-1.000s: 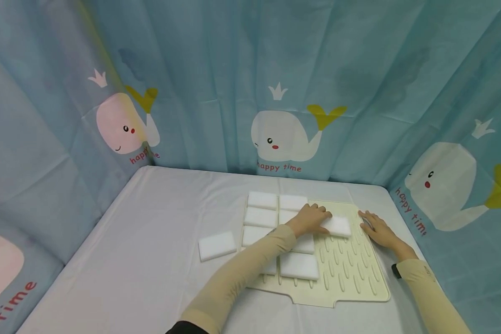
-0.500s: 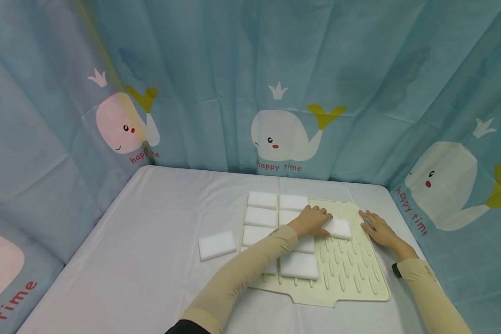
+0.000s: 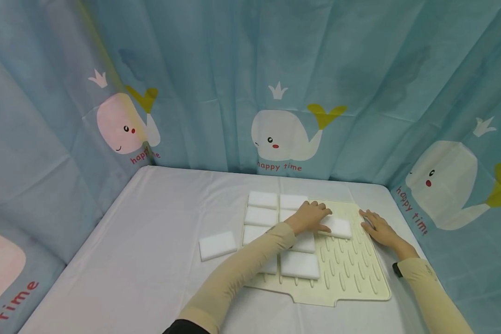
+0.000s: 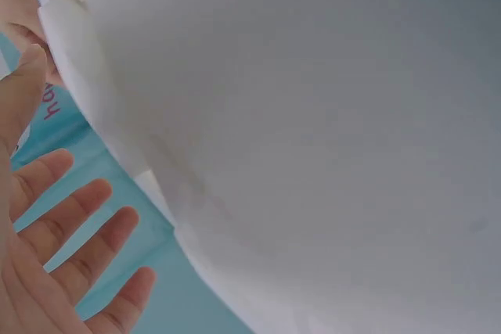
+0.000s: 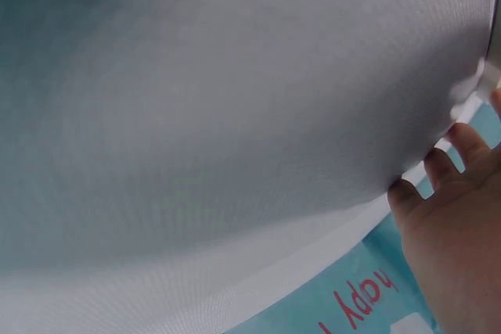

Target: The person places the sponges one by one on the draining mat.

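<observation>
Sponge [image 3: 337, 227] is lying flat on the mat [image 3: 350, 269], long axis left-right; left hand [image 3: 311, 217] is pressing it open-fingered, right hand [image 3: 375, 228] resting flat on the mat's right edge.

Matt white foam sponges [image 3: 337, 227] lie on a ribbed, cream, rubbery-looking mat [image 3: 350, 264].

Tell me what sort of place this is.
Probably a staged recording booth, not a real kitchen: a whale-print "happy time" curtain walls in a table with a white cloth. On it lies a cream ribbed mat with white sponge blocks, handled by the left hand and the right hand.
</observation>
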{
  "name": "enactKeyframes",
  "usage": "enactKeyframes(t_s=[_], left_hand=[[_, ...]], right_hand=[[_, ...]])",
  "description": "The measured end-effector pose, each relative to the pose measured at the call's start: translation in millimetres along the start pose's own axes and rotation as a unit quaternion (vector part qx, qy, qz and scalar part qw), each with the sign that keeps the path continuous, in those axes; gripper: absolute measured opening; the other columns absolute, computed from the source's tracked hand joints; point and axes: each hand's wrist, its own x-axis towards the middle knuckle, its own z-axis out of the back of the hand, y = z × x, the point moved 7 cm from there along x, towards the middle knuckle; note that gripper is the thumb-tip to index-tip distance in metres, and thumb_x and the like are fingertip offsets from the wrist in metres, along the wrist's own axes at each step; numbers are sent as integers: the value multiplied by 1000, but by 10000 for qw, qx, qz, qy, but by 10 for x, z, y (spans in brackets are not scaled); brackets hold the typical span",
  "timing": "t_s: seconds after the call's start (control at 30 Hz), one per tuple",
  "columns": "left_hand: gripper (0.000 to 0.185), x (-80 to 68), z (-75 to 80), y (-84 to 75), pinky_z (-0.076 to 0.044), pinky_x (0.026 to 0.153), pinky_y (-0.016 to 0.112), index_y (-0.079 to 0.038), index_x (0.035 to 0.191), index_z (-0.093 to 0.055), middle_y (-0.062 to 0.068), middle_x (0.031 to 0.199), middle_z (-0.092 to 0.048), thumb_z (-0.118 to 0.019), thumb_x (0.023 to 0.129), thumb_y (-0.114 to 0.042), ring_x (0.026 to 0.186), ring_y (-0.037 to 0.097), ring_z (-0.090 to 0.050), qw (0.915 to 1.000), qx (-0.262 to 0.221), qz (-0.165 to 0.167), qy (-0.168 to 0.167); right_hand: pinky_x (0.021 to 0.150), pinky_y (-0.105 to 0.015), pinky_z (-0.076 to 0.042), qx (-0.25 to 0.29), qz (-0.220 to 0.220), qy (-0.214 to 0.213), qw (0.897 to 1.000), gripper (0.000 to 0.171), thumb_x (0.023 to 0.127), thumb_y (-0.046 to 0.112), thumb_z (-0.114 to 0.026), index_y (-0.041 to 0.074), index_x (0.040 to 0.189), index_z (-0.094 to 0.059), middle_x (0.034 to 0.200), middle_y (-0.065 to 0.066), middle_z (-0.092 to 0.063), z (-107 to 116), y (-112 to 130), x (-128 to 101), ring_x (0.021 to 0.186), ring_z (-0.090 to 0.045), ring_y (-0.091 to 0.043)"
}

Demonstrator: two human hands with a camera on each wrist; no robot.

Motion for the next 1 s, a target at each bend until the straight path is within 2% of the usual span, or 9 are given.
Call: enactKeyframes(t_s=[0.33,0.83,1.0], left_hand=[[62,-74,168,93,-42,92,31,-32,136,-45,-11,127,-51,-48,83,-65,114,12,-49,9995,-157,-79,-269],[59,-339,277,330,-44,89,32,-30,134,-48,-9,125,-54,-50,85,-62,110,12,-51,9977,-164,-46,-660],[57,-446,286,382,-45,89,33,-29,132,-50,-8,124,-55,-50,85,-61,109,13,-53,9955,-58,-110,-936]], right_hand=[[95,-74,-12,15,39,-26,10000,56,98,27,-45,-3,143,-28,143,-38,-17,7,-12,2,127,-14,-59],[95,-73,-13,-6,133,-78,9999,54,98,25,-45,-4,141,-29,142,-38,-19,1,-7,5,127,-15,-59],[95,-74,-13,4,119,-78,9999,54,98,26,-45,-4,141,-30,142,-39,-19,5,5,-2,127,-15,-60]])
